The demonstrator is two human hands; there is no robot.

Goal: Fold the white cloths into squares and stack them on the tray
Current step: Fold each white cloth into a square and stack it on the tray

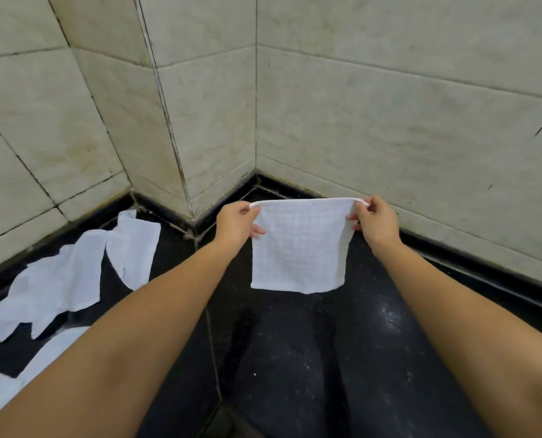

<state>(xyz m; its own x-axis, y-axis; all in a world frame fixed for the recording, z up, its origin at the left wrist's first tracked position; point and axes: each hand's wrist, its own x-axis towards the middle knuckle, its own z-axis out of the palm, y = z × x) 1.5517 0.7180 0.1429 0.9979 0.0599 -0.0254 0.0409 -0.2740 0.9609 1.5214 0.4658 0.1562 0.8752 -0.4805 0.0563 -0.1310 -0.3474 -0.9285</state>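
Observation:
A white waffle-weave cloth hangs doubled over in the air above the black counter. My left hand pinches its upper left corner and my right hand pinches its upper right corner, holding the top fold stretched level. The lower edge of the cloth hangs free. Several more white cloths lie spread and overlapping on the counter at the left. No tray is in view.
The black speckled counter runs into a corner of pale tiled walls. A dark raised edge borders the counter along the walls. A seam in the counter runs from the corner toward me.

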